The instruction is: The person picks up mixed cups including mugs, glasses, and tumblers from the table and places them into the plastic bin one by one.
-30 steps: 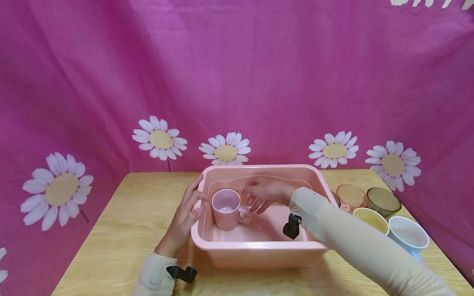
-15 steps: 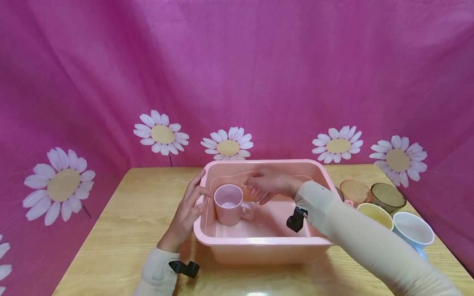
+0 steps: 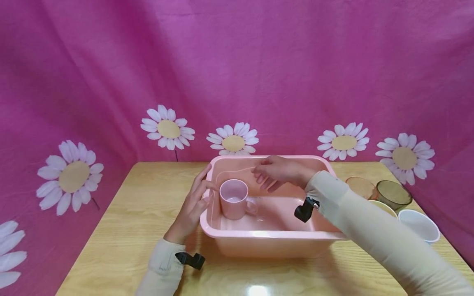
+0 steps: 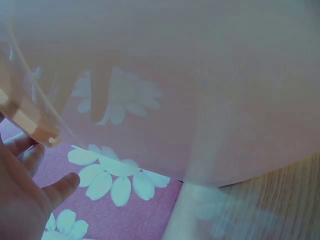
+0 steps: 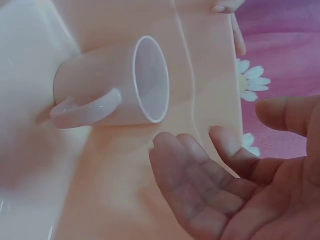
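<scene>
A pink mug stands upright at the left inside a pink plastic basin, its handle to the right. My left hand rests at the basin's left rim, one fingertip lying over the edge inside. In the left wrist view the basin wall fills most of the picture, and the thumb of my left hand stands apart from it. My right hand hangs over the back of the basin with relaxed fingers, holding nothing. In the right wrist view its fingertips are just off the mug's rim.
Right of the basin stand several cups: an orange see-through one, a dark olive one, a yellow one and a white one with blue. My right sleeve partly covers them. A magenta flowered cloth hangs behind the wooden table.
My right hand has drawn up and back from beside the mug's handle toward the basin's far rim. The mug stays put and the left hand keeps its place. The head view has shifted slightly.
</scene>
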`<state>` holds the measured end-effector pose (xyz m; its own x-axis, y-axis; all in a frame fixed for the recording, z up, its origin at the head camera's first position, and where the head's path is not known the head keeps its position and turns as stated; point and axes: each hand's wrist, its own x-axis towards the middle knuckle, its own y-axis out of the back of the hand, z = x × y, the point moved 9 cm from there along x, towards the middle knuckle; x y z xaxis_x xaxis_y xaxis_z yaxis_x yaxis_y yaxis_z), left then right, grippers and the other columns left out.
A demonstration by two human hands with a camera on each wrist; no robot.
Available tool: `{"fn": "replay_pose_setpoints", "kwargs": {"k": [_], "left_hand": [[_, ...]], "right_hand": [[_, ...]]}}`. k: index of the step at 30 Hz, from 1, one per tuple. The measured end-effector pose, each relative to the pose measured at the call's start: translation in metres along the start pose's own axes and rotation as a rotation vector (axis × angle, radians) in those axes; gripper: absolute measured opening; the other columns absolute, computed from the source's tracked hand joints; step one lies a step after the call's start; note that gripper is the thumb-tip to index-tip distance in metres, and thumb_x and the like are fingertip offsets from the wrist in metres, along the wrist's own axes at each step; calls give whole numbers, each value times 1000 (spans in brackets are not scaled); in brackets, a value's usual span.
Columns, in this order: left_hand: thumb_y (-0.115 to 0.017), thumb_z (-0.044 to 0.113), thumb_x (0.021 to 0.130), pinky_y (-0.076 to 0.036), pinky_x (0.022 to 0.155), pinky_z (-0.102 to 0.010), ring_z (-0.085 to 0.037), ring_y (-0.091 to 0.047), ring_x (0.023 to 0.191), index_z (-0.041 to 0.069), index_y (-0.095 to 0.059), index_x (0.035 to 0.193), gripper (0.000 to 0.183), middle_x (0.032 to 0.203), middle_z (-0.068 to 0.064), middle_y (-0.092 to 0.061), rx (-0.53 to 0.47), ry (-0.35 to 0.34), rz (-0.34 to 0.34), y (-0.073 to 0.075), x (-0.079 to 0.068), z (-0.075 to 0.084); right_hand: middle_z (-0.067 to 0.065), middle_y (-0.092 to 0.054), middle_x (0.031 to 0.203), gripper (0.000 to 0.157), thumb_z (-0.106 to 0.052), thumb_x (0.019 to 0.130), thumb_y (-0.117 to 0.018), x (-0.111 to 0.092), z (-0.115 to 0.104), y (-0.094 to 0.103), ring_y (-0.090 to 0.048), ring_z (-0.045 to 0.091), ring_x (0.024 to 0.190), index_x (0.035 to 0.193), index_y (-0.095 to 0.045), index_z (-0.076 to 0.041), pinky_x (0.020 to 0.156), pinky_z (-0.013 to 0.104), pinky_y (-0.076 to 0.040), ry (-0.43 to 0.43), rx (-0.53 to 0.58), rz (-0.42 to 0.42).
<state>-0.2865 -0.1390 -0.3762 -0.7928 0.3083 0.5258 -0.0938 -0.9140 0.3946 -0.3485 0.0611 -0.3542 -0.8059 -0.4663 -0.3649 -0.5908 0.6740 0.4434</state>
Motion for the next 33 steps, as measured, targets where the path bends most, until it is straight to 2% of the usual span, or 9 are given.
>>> {"fn": "replay_pose_setpoints", "kwargs": {"k": [5, 10, 14, 24, 33], "left_hand": [[-42, 22, 88, -26, 106, -64, -23, -19, 144, 15, -56, 108, 25, 159, 1, -17, -10, 7, -5, -5, 5, -1], [-41, 22, 88, -24, 107, -64, -24, -19, 144, 7, -56, 108, 29, 159, -1, -18, -5, -21, -3, -6, 8, 0], [-41, 20, 86, -23, 107, -65, -25, -19, 144, 7, -56, 107, 28, 159, -4, -19, 0, -34, 0, -6, 8, 1], [-41, 21, 87, -24, 107, -65, -24, -20, 144, 9, -56, 106, 27, 159, -2, -19, 2, -13, 2, -4, 6, -1], [-40, 21, 87, -20, 108, -65, -26, -20, 144, 4, -55, 104, 29, 158, -6, -20, -2, -57, 8, 0, 2, 3]], "right_hand": [[17, -62, 106, 39, -31, 96, -53, -10, -7, 9, -62, 33, 99, 117, -57, 2, 84, 41, -54, 18, -64, 28], [13, -64, 100, 35, -29, 96, -54, -18, -15, 16, -63, 32, 98, 112, -59, 1, 84, 42, -53, 37, -86, 53], [13, -64, 97, 33, -28, 96, -53, -25, -17, 18, -63, 32, 96, 109, -60, 1, 82, 40, -54, 39, -91, 58], [14, -63, 101, 34, -29, 97, -53, -45, -9, 36, -65, 24, 91, 111, -59, 2, 82, 39, -55, 40, -109, 97], [14, -63, 100, 33, -27, 97, -54, -62, -3, 42, -65, 26, 92, 107, -58, 3, 82, 41, -55, 61, -118, 112]]}}
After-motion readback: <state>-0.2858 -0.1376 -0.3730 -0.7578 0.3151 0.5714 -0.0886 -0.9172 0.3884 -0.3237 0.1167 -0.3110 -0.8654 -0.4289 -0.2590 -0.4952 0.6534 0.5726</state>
